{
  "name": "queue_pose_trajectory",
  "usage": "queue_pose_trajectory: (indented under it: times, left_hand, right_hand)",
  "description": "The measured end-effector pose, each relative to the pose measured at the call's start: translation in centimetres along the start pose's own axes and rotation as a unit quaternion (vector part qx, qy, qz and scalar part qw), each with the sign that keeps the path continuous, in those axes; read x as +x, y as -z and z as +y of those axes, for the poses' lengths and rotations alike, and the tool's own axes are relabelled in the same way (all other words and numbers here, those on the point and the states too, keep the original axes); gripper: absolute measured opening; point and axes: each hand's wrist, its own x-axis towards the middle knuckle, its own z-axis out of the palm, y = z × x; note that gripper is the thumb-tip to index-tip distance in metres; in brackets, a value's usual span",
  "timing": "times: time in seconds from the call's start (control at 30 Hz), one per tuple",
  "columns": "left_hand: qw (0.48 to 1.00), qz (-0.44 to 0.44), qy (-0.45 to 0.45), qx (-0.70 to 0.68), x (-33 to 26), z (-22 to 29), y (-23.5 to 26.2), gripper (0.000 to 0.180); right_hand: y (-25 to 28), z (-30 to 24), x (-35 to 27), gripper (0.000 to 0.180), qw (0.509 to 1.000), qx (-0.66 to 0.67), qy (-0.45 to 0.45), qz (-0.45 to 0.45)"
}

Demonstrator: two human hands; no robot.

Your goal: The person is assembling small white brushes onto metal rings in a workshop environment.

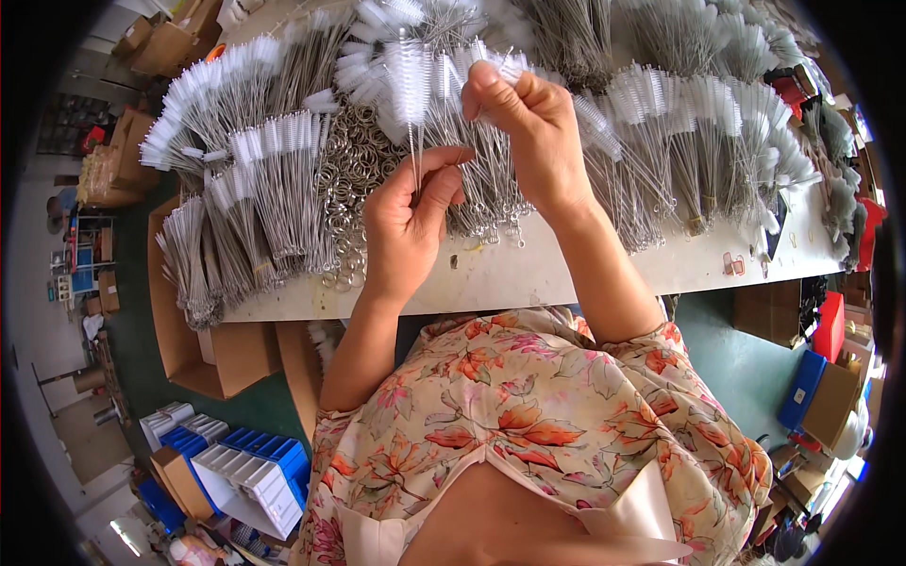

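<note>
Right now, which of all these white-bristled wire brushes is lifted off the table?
The brush held between both hands: the left hand pinches its wire stem, the right hand is by its bristles. The other brushes lie in bundles on the table.

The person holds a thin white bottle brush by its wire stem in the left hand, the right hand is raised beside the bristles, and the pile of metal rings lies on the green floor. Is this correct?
Not quite. The head view shows the pile of metal rings on the white table, among the brush bundles, not on the floor. The rest holds: the left hand pinches the wire stem of a thin white bottle brush, and the right hand is raised beside the bristles.
</note>
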Motion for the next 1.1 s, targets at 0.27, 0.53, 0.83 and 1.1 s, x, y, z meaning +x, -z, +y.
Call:
queue_pose_trajectory:
  times: [0.27,0.53,0.83,1.1]
  left_hand:
    - [0.994,0.042,0.044,-0.092,-0.3,-2.6,-0.7,0.016]
    - [0.999,0.040,-0.008,0.015,-1.9,-1.3,-0.1,0.026]
    - [0.989,0.145,-0.022,-0.003,-7.9,-10.8,1.8,0.047]
    - [0.973,0.223,0.045,-0.042,-6.9,-7.7,3.3,0.031]
  right_hand:
    - [-0.6,1.0,-1.3,0.027,0.965,-0.247,0.085,0.029]
    - [2.2,1.1,-1.0,0.021,0.980,-0.121,0.023,-0.159]
    - [24.0,-7.5,17.5,0.028,0.771,-0.611,0.097,0.150]
    - [33.7,-0.7,22.7,0.040,0.634,-0.733,-0.137,0.202]
